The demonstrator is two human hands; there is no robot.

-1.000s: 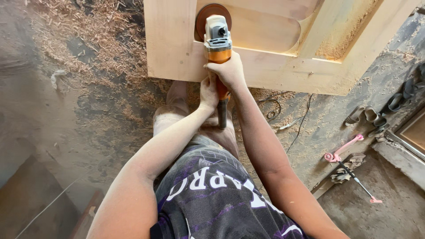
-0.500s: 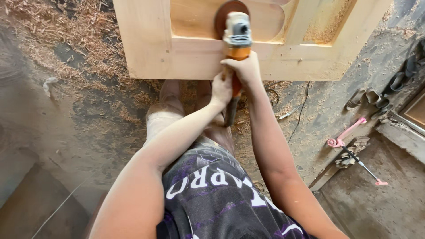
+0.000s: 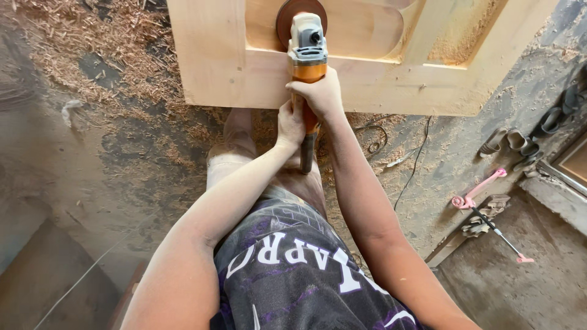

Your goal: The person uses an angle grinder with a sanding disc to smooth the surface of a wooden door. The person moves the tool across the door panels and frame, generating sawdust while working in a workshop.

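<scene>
Orange-and-grey angle grinder [image 3: 307,55] ×1 | both hands, left hand [image 3: 290,125] and right hand [image 3: 318,95], clenched on it | brown disc [image 3: 293,13] on pale carved wooden door panel [image 3: 214,67] near its front edge | sawdust floor [image 3: 92,140] open at left

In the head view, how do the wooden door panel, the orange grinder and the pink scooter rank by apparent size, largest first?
1. Wooden door panel, by far the largest, and cut off by the frame's top.
2. Orange grinder, held by both hands.
3. Pink scooter; it lies farther away on the floor, so its place below the grinder is unsure.
</scene>
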